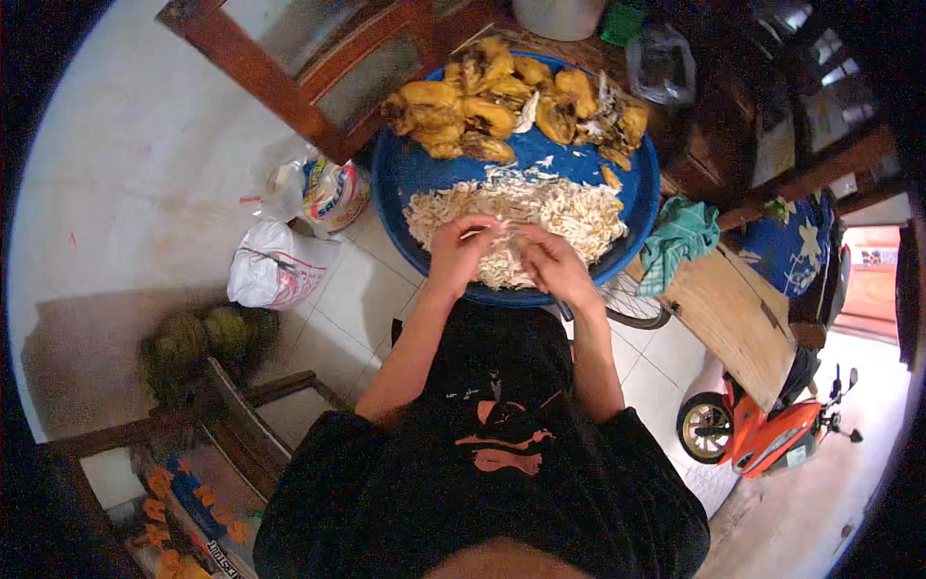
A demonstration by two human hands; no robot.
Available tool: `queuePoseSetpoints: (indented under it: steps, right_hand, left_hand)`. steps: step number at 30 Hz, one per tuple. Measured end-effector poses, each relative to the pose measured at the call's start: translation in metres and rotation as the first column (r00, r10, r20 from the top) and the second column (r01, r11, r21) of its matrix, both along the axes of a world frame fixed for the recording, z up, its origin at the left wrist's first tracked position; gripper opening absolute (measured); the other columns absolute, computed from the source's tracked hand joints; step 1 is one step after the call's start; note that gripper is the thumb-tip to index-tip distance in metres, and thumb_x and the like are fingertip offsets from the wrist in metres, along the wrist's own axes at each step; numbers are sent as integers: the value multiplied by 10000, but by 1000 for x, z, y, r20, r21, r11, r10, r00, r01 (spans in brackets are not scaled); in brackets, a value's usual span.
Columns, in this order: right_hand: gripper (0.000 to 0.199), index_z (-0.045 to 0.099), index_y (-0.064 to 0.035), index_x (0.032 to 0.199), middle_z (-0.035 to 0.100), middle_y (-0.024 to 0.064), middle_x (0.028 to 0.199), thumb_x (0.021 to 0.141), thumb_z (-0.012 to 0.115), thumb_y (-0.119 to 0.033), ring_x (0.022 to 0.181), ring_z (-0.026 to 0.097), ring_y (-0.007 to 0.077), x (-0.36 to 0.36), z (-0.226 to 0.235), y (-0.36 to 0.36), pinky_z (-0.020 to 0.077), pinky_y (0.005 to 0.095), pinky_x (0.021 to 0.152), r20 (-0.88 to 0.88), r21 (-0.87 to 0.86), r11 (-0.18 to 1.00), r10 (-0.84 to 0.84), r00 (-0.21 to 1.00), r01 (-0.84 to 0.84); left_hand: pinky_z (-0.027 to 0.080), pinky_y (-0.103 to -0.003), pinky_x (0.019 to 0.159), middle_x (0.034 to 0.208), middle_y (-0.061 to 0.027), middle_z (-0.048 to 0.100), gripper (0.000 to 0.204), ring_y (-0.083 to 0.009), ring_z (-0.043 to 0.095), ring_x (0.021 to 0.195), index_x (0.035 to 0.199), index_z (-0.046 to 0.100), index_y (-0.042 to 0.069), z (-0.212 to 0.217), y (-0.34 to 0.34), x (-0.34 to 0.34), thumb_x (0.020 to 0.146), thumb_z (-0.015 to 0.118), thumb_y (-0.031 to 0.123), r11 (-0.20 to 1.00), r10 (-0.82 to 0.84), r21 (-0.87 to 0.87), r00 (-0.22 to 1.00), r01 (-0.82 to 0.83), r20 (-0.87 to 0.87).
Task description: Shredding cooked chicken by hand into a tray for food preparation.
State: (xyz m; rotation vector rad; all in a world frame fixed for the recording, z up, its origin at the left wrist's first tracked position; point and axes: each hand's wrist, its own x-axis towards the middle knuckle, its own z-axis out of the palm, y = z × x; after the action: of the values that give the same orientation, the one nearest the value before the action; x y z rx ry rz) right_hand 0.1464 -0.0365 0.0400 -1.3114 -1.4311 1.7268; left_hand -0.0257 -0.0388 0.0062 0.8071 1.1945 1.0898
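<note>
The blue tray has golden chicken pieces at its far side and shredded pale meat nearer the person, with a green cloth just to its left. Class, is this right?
Not quite: in the head view, the green cloth is just to the right of the blue tray. The golden chicken pieces are at the far side, and the shredded pale meat is nearer the person.

white wall (145,145) left | pale tiled floor (365,289) | brown wooden frame (265,82) | bright light (858,376) right

Round blue tray (410,166): yellow-skinned chicken pieces (434,111) heaped along far side; pale shredded chicken (574,207) banked across near half; few loose shreds (545,162) between. Pale tiled floor (362,289): white plastic bag (268,268), printed plastic bag (331,196) just beside it.
</note>
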Motion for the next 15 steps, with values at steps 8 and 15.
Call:
queuePoseSetpoints:
  steps: [8, 15]
  right_hand:
    - [445, 372, -83, 1368, 548, 48, 718, 932, 456, -107, 589, 498, 124, 2, -11, 3, 434, 287, 543, 295, 111, 990, -118, 948, 89]
    - [621, 179, -169, 1458, 602, 262, 1076, 902, 443, -85, 888, 631, 358, 10, -31, 11, 500, 421, 716, 713, 333, 842, 69, 698, -424]
  left_hand:
    - [502, -419, 796, 989, -261, 613, 471, -387, 616, 866, 1277, 461, 60, 32, 9, -22, 822, 573, 97, 878, -359, 24, 691, 479, -628]
    - [451, -445, 889, 1057, -239, 606, 448, -390, 568, 1007, 1223, 511, 17, 13, 47, -65, 811, 590, 175, 781, -155, 252, 567, 572, -809]
